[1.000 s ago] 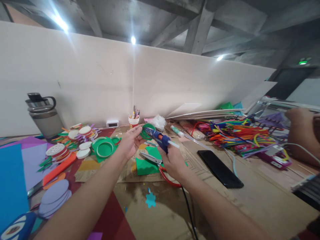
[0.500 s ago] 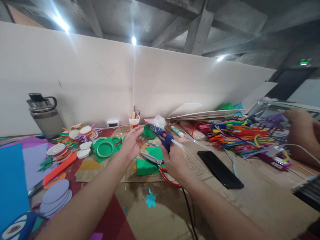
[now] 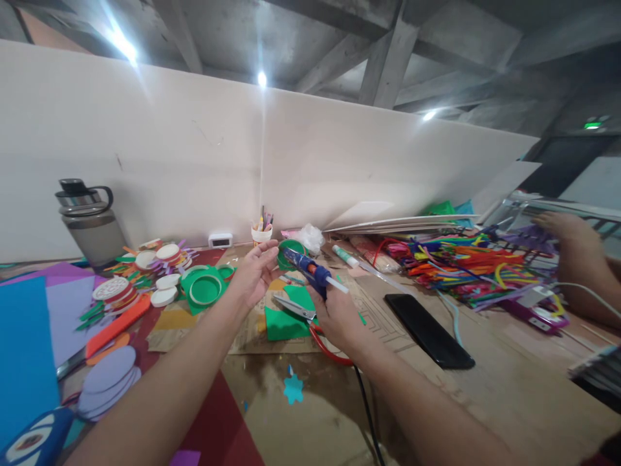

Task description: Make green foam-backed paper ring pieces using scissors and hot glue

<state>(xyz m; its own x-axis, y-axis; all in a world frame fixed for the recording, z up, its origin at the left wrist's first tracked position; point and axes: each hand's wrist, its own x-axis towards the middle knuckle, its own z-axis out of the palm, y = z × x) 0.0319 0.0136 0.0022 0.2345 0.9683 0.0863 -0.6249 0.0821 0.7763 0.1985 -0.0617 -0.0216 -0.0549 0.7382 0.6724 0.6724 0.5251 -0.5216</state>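
Note:
My left hand (image 3: pixel 255 275) pinches the edge of a round, shallow green piece with a rim (image 3: pixel 301 246), raised over the table. In my right hand (image 3: pixel 342 320) is a blue hot glue gun (image 3: pixel 315 270), with a white glue stick (image 3: pixel 338 285) poking from its back. Its nozzle lies across the inside of the green piece; whether it touches cannot be made out. Below the hands, red-handled scissors (image 3: pixel 295 307) rest on green sheet scraps (image 3: pixel 286 327). Left of my left hand lies a green square with a ring on it (image 3: pixel 204 291).
Around lie a water bottle (image 3: pixel 92 226), purple discs (image 3: pixel 109 378), an orange cutter (image 3: pixel 119 330), a cup of pens (image 3: pixel 262 234), a glue tube (image 3: pixel 345 256), a black phone (image 3: pixel 429 330) and colourful pipe cleaners (image 3: pixel 466 259). Another person's hand (image 3: pixel 565 226) works at right.
The green piece has turned so its inside faces me more. The glue gun's nozzle has moved slightly down and left over it. The other person's hand has shifted a little left.

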